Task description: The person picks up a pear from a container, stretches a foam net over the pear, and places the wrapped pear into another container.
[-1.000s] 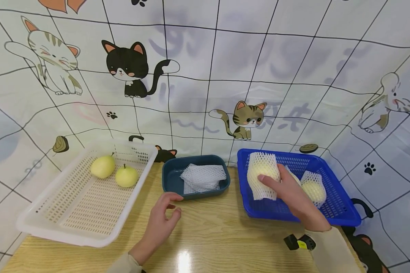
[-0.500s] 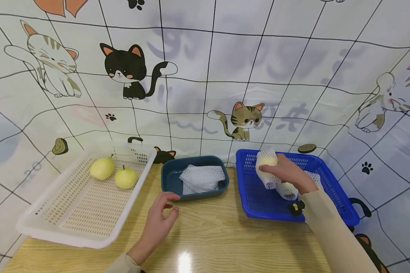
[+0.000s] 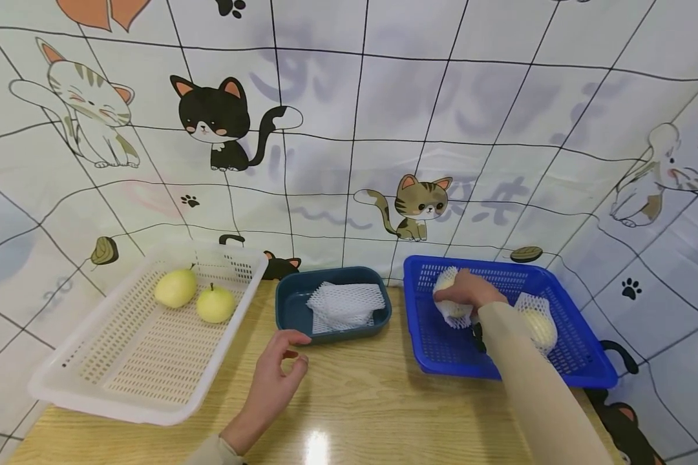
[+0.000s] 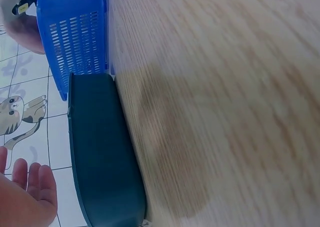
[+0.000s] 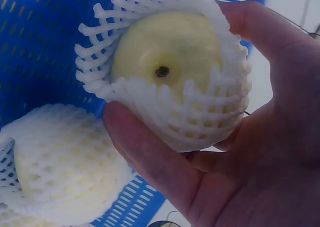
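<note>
My right hand (image 3: 471, 289) grips a pale pear in a white foam net (image 5: 167, 49), low inside the blue basket (image 3: 442, 367), at its back left. In the right wrist view the thumb and fingers go round the net, whose open end bares the pear's dark-centred end. A second netted pear (image 5: 70, 162) lies beside it. Another netted pear (image 3: 538, 328) sits at the basket's right. My left hand (image 3: 274, 374) holds nothing, its fingers loosely bent, just in front of the dark teal tray (image 3: 293, 309). Empty foam nets (image 3: 346, 303) lie in that tray.
At the left stands a white basket (image 3: 223, 345) with two bare yellow-green pears (image 3: 176, 288) near its back. A wooden table (image 3: 372, 407) carries all the containers. Behind them hangs a cat-patterned sheet (image 3: 326, 161). The blue basket has a black handle (image 3: 619, 357).
My right hand has carried the netted pear down and toward the back of the blue basket, and the net has tilted. The left hand stays in place.
</note>
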`<state>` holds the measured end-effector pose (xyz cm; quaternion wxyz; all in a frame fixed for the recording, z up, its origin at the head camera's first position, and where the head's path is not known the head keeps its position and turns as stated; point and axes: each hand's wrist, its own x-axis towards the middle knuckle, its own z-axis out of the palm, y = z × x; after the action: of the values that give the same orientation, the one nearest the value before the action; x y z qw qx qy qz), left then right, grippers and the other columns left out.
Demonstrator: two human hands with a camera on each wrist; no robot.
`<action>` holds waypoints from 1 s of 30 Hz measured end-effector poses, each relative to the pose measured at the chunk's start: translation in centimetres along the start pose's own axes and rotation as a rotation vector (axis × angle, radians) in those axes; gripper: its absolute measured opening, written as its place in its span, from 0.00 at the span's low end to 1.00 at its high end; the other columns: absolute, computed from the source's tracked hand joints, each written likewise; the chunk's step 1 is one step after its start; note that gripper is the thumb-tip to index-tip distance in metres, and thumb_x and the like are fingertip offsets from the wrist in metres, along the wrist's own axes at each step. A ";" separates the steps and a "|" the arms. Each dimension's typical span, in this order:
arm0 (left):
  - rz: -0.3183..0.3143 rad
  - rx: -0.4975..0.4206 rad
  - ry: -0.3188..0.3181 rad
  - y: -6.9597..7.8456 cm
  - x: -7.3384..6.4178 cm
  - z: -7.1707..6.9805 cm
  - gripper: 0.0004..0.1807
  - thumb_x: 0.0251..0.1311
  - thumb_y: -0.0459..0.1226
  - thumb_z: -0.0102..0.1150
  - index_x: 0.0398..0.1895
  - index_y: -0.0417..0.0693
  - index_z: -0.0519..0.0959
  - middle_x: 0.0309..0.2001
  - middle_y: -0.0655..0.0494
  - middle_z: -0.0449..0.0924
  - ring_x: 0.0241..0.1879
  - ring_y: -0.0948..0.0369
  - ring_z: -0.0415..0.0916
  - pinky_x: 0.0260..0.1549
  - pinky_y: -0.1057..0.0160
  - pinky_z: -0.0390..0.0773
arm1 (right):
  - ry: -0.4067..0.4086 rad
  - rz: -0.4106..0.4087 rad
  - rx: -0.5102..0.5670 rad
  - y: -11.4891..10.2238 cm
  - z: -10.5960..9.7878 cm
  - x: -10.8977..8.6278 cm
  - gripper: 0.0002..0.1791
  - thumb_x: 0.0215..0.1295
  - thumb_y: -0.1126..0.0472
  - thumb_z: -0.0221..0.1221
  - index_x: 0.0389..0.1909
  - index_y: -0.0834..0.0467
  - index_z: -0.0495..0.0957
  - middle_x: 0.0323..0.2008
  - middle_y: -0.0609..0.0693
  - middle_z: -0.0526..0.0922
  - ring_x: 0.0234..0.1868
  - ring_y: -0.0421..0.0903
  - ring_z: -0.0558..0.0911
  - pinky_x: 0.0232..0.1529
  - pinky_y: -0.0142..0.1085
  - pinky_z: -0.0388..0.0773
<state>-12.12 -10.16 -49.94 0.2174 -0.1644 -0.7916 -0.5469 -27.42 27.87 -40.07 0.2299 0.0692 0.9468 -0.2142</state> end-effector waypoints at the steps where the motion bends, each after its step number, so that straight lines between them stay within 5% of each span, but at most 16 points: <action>1: 0.001 -0.002 -0.001 0.0 0.0 0.0 0.24 0.55 0.17 0.60 0.47 0.53 0.82 0.49 0.60 0.80 0.49 0.57 0.78 0.42 0.56 0.83 | -0.003 0.011 -0.015 0.0 0.1 0.2 0.53 0.65 0.44 0.65 0.73 0.76 0.51 0.59 0.74 0.71 0.48 0.64 0.79 0.40 0.51 0.86; 9: -0.021 -0.005 -0.016 0.3 -0.1 0.4 0.23 0.56 0.18 0.60 0.47 0.53 0.82 0.50 0.60 0.79 0.49 0.53 0.78 0.43 0.57 0.83 | 0.013 0.041 -0.116 0.0 1.4 1.3 0.48 0.63 0.46 0.67 0.69 0.79 0.61 0.60 0.75 0.75 0.55 0.65 0.78 0.59 0.60 0.76; 13: -0.032 -0.012 -0.017 0.3 -0.1 0.5 0.23 0.56 0.18 0.60 0.47 0.53 0.82 0.50 0.60 0.79 0.49 0.56 0.78 0.43 0.56 0.83 | 0.035 0.071 -0.180 -0.2 2.0 1.4 0.51 0.63 0.44 0.68 0.69 0.80 0.61 0.60 0.76 0.74 0.58 0.68 0.78 0.61 0.61 0.75; 17: -0.047 -0.014 -0.023 0.3 -0.1 0.6 0.23 0.57 0.18 0.60 0.47 0.54 0.82 0.50 0.61 0.79 0.50 0.57 0.78 0.44 0.58 0.83 | 0.051 0.069 -0.235 -0.4 2.2 1.2 0.45 0.62 0.41 0.69 0.61 0.78 0.72 0.56 0.74 0.79 0.54 0.66 0.80 0.59 0.59 0.76; 22: -0.057 0.000 -0.028 0.3 -0.1 0.5 0.23 0.57 0.19 0.60 0.48 0.55 0.82 0.51 0.62 0.79 0.50 0.57 0.78 0.45 0.59 0.82 | 0.018 0.001 -0.267 -0.5 1.6 0.4 0.39 0.64 0.37 0.66 0.53 0.72 0.80 0.51 0.69 0.83 0.50 0.63 0.82 0.54 0.58 0.79; 27: -0.105 0.034 -0.059 0.1 0.0 0.2 0.21 0.58 0.22 0.62 0.51 0.53 0.82 0.52 0.63 0.78 0.52 0.56 0.77 0.47 0.55 0.81 | 0.017 -0.054 -0.285 -0.9 0.3 -1.2 0.48 0.66 0.34 0.62 0.66 0.74 0.71 0.61 0.72 0.77 0.57 0.67 0.79 0.57 0.62 0.76; 30: -0.128 0.087 -0.077 -0.1 0.0 -0.1 0.20 0.59 0.26 0.64 0.54 0.51 0.81 0.54 0.64 0.78 0.53 0.58 0.77 0.49 0.52 0.80 | 0.035 -0.076 -0.291 -1.2 -0.5 -2.5 0.57 0.68 0.32 0.58 0.75 0.77 0.55 0.71 0.77 0.63 0.68 0.75 0.68 0.61 0.68 0.69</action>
<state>-12.12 -10.28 -50.01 0.1584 -0.1249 -0.8313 -0.5180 -25.68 26.96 -38.11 0.2128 0.0029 0.9736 -0.0819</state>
